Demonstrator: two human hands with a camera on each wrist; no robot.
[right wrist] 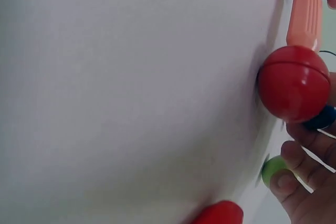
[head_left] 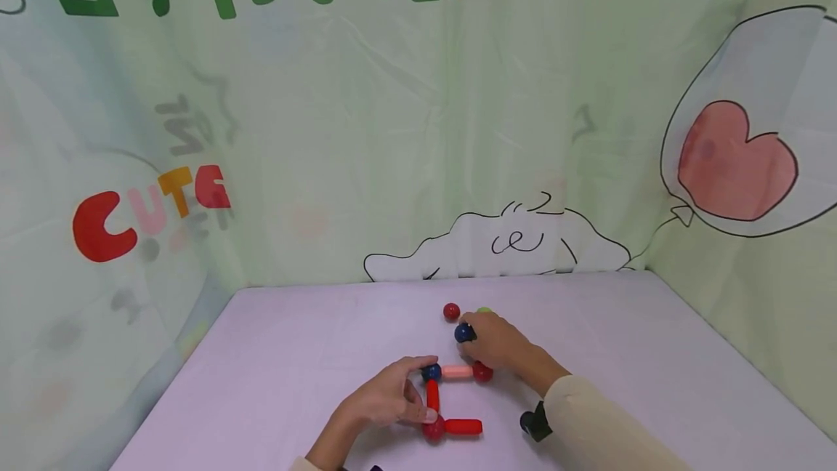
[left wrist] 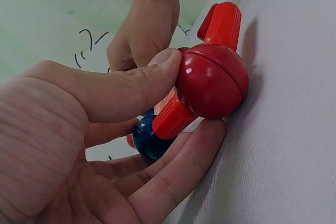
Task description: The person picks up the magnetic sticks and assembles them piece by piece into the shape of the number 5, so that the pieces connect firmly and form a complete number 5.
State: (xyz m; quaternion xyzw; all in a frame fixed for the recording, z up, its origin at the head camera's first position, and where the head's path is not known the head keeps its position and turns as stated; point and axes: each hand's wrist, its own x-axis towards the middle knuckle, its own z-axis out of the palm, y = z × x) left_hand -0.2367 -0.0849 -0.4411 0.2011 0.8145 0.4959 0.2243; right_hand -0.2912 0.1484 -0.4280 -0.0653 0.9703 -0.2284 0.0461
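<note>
My left hand (head_left: 389, 397) grips a joined shape of balls and rods on the table. Its thumb presses the near red ball (left wrist: 215, 80), while a forefinger reaches the blue corner ball (head_left: 431, 373). One red rod (left wrist: 173, 116) links these two balls; another red rod (head_left: 463, 427) sticks out to the right. From the blue corner, a pink rod (right wrist: 305, 17) runs to a second red ball (right wrist: 294, 83). Just beyond that ball, my right hand (head_left: 493, 340) pinches a loose blue ball (head_left: 463, 333) between thumb and forefinger. Its other fingertips are beside a green ball (right wrist: 273, 170).
A loose red ball (head_left: 451, 312) lies behind the shape, left of the green one. The pale table (head_left: 314, 333) ends at a printed curtain (head_left: 405, 129) at the back and sides. A black wrist camera (head_left: 538, 421) shows at the right sleeve (head_left: 608, 420).
</note>
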